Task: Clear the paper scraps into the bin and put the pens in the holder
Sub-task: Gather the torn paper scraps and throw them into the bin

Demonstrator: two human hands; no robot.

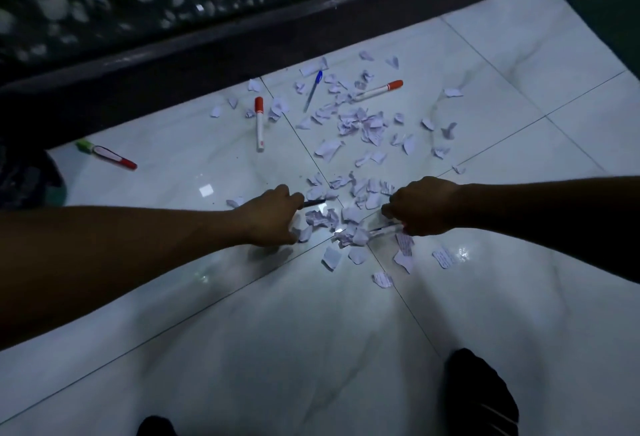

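Torn white paper scraps [360, 124] lie scattered over the glossy tiled floor [311, 331]. My left hand [273, 214] grips a dark pen [313, 203] among the near scraps. My right hand [420, 205] holds a pale pen [386, 229] low over the scraps beside it. Farther off lie a red-capped white marker [259, 123], a second red-capped marker [379, 90], a blue-capped pen [313, 90] and a green-and-red pen [105, 154] at the left. No bin or holder can be made out for certain.
A dark raised ledge [242, 44] with white pebbles behind it borders the floor at the back. A dark object [24, 176] sits at the left edge. A dark mat [609, 20] lies at the right. My dark-clad feet [479, 397] are at the bottom.
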